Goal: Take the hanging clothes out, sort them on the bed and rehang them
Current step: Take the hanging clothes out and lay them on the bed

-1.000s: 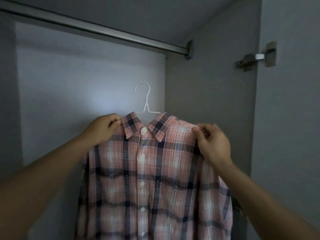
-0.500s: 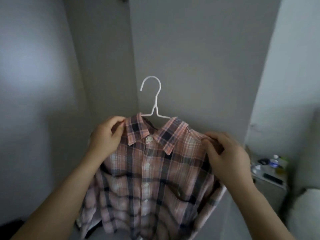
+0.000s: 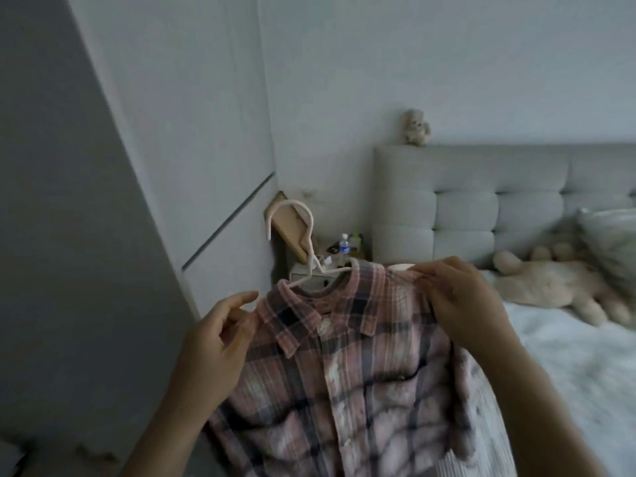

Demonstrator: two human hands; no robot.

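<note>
A pink and dark plaid shirt (image 3: 347, 366) hangs on a white hanger (image 3: 303, 242), held in front of me by both shoulders. My left hand (image 3: 216, 335) pinches the shirt's left shoulder beside the collar. My right hand (image 3: 461, 301) grips the right shoulder with curled fingers. The hanger's hook sticks up and leans to the left. The bed (image 3: 568, 356) with white bedding lies to the right, partly behind the shirt.
A grey wardrobe door (image 3: 86, 235) stands at the left. A nightstand (image 3: 340, 256) with a water bottle and small items sits beside the padded headboard (image 3: 481, 201). A small teddy (image 3: 415, 127) tops the headboard. A large plush toy (image 3: 557, 287) and a pillow lie on the bed.
The view has swung from the wardrobe interior to the bed. The shirt on its hanger has come out with both hands and now tilts, its hook leaning left.
</note>
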